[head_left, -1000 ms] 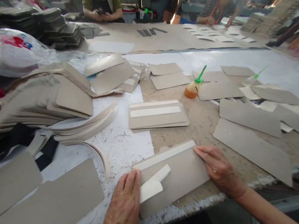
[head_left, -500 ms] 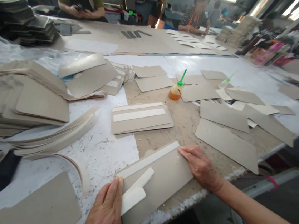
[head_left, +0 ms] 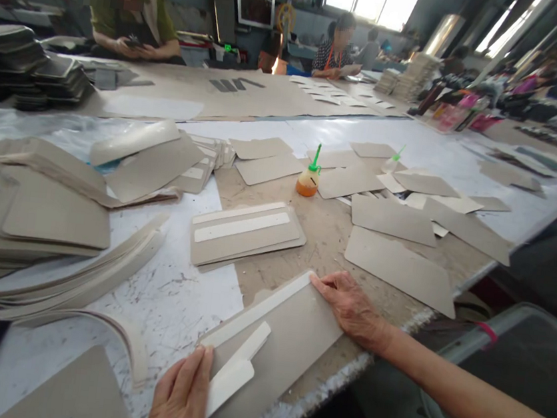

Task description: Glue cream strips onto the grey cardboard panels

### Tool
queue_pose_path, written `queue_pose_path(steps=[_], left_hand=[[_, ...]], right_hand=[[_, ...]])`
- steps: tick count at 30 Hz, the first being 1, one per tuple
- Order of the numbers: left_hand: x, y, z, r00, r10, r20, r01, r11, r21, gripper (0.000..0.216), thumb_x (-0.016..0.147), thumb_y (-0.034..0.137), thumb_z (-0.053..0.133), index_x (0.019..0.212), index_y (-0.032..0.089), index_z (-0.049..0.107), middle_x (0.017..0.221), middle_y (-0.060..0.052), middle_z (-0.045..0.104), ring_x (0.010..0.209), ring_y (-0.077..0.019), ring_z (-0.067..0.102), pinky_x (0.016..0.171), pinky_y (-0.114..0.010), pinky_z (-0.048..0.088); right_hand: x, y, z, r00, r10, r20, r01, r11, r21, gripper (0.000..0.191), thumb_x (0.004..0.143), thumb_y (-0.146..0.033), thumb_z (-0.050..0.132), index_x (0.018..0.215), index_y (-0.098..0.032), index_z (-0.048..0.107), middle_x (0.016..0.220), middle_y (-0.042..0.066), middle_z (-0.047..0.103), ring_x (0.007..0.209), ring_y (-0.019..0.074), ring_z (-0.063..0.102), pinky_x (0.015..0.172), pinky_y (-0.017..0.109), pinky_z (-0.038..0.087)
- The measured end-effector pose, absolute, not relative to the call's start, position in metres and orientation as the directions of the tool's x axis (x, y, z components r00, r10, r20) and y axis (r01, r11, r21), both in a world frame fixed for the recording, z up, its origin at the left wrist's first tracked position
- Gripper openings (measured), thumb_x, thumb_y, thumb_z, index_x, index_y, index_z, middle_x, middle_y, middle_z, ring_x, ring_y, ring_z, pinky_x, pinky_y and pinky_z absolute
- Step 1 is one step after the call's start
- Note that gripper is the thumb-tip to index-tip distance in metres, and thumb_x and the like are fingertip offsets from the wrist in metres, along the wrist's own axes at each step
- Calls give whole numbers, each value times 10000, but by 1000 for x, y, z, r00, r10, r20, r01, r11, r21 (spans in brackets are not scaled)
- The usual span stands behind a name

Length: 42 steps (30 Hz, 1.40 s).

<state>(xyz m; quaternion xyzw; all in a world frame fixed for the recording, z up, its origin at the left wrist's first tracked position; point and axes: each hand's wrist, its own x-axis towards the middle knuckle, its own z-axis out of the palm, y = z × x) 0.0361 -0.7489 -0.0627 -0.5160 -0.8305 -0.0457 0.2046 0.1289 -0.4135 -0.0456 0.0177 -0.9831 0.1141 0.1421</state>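
Note:
A grey-beige board panel point(head_left: 288, 344) lies slanted at the table's front edge. Along its far edge runs a long white strip point(head_left: 259, 311). My left hand point(head_left: 182, 389) presses its closed fingertips on the strip's near left end. Two loose white strips point(head_left: 233, 382) stick out from beside that hand over the panel; its thumb is hidden. At the strip's far right end, my right hand point(head_left: 350, 308) pinches the strip with thumb and fingers, the palm side resting near the panel's corner. Just beyond lies a small stack of panels point(head_left: 250, 236) with a white strip on top.
A glue bottle point(head_left: 308, 180) with a green nozzle stands behind the stack. Loose panels point(head_left: 398, 259) are scattered at right. Piled boards point(head_left: 57, 210) and curved strips point(head_left: 99, 282) fill the left. A plastic bin point(head_left: 506, 369) stands below the edge. People point(head_left: 133, 25) sit across the table.
My view has tilted up and turned slightly right, so everything appears shifted left. Both hands keep the same places on the panel and strip.

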Motion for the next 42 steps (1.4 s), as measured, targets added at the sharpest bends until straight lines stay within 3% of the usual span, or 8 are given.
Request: queue_pose_path(steps=[5, 10, 18, 24, 29, 34, 38, 42], left_hand=[[56, -741, -57, -599, 710, 369, 779, 624, 63, 732, 756, -89, 246, 1435, 156, 123, 1191, -118, 534, 1108, -235, 497, 902, -393, 482], [72, -736, -44, -708, 649, 277, 705, 664, 247, 640, 747, -98, 274, 1344, 127, 327, 1234, -140, 475, 1185, -242, 431, 956, -426, 460], [86, -749, -30, -717, 602, 351, 696, 644, 318, 469, 783, -40, 320, 1200, 117, 466, 1138, -122, 539, 1093, -199, 510, 930, -381, 486], [107, -763, -26, -777, 526, 345, 629, 655, 418, 532, 778, -34, 285, 1245, 165, 443, 1060, -87, 599, 997, -179, 562, 860, -335, 509], [124, -761, -29, -795, 479, 372, 606, 605, 516, 470, 831, 39, 288, 1262, 154, 435, 835, -86, 614, 770, -197, 589, 676, -337, 521], [125, -764, -41, -851, 342, 398, 523, 480, 705, 425, 869, 119, 300, 1269, 170, 435, 956, -111, 648, 884, -195, 625, 763, -323, 523], [125, -768, -50, -909, 201, 365, 416, 397, 818, 344, 915, 254, 353, 1223, 204, 495, 1085, -95, 660, 1003, -178, 623, 847, -268, 499], [126, -775, -55, -936, 128, 329, 353, 369, 860, 320, 906, 349, 399, 1176, 238, 532, 1045, -52, 684, 944, -158, 650, 814, -215, 496]], right_hand=[[131, -412, -44, -956, -36, 291, -87, 983, -161, 430, 900, -144, 394, 1318, -196, 480, 963, 96, 561, 899, 211, 505, 818, 348, 453], [130, -410, -47, -938, -89, 336, -127, 988, -93, 445, 879, -103, 372, 1294, -196, 507, 937, 105, 574, 873, 217, 521, 792, 358, 467], [131, -411, -52, -937, -93, 337, -112, 993, -36, 433, 867, -100, 361, 1260, -144, 537, 956, 130, 570, 879, 239, 505, 806, 380, 468], [133, -409, -55, -928, -133, 349, -143, 990, -4, 430, 861, -103, 363, 1258, -129, 526, 962, 126, 571, 873, 234, 521, 817, 380, 464], [133, -389, -60, -934, -139, 329, -180, 979, -96, 424, 845, -162, 393, 1255, -188, 498, 1015, 110, 591, 935, 252, 563, 843, 404, 468], [94, -414, -27, -907, -72, 415, -165, 967, -193, 283, 872, -281, 405, 1093, -191, 556, 990, 122, 628, 930, 275, 593, 856, 439, 458], [42, -514, 16, -938, -219, 269, -311, 875, -372, 283, 894, -306, 380, 1018, -193, 608, 986, 85, 659, 908, 204, 616, 797, 323, 485], [-6, -618, 34, -969, -246, -23, -213, 877, -430, 330, 875, -393, 417, 1030, -188, 625, 980, 79, 677, 881, 207, 620, 740, 309, 457]])
